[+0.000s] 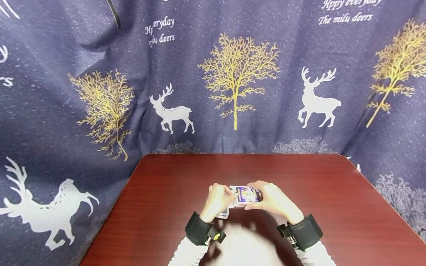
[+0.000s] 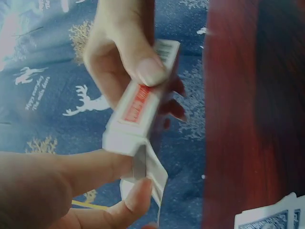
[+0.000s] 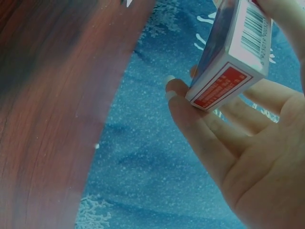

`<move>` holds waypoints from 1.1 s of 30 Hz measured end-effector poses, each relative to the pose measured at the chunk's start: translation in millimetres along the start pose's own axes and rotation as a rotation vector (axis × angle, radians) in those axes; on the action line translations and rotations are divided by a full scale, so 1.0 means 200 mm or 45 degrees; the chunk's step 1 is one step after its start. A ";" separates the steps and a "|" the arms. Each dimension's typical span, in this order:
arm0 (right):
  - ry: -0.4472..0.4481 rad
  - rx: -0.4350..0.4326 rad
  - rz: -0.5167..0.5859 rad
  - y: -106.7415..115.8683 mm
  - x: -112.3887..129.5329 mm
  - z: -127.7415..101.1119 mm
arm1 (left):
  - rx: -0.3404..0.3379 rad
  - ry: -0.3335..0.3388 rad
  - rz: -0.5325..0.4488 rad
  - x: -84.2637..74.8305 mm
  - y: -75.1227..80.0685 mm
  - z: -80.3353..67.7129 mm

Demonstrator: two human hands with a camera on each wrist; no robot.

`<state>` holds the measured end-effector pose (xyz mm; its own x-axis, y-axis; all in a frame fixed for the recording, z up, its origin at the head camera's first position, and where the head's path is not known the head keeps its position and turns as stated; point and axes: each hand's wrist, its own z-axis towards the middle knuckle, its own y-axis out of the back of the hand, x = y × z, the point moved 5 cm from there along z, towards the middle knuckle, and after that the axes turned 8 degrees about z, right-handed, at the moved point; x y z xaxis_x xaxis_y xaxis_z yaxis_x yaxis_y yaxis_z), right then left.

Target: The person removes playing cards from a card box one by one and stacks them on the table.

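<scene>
White cardboard with a purple printed face and red side labels makes up the small rectangular box (image 1: pixel 247 194), held between both hands over the reddish-brown wooden table (image 1: pixel 159 184). The right hand (image 1: pixel 273 197) grips it, thumb and fingers on opposite narrow sides; the left hand (image 1: pixel 217 199) pinches the white flap (image 2: pixel 156 169) at its open end. Blue-backed, white-edged playing cards (image 2: pixel 269 222) lie near the left wrist.

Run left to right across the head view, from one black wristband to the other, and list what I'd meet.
Left wristband → left hand → small box → right hand → right wristband.
</scene>
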<state>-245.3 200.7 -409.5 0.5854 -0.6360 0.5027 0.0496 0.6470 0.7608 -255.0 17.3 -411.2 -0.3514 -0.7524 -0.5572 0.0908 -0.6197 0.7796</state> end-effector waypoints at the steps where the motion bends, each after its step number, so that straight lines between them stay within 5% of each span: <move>1: 0.011 0.000 -0.004 0.00 0.00 0.00 | 0.020 -0.017 0.001 0.00 -0.01 0.00; 6: 0.023 0.013 -0.022 0.00 0.01 0.01 | 0.187 -0.030 -0.113 0.04 -0.04 0.03; 11: -0.001 0.026 -0.021 0.00 0.00 0.01 | 0.341 0.101 -0.359 0.10 -0.04 0.04; 25: -0.033 -0.045 0.011 0.05 -0.04 -0.01 | 0.327 0.155 -0.736 0.23 0.09 0.08; 33: -0.064 -0.034 0.009 0.05 -0.05 -0.01 | 0.297 0.154 -0.778 0.22 0.08 0.09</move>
<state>-249.0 214.0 -408.0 0.5448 -0.6512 0.5283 0.0676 0.6621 0.7464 -286.1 -21.6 -416.7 -0.1678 -0.3089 -0.9362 -0.3003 -0.8885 0.3470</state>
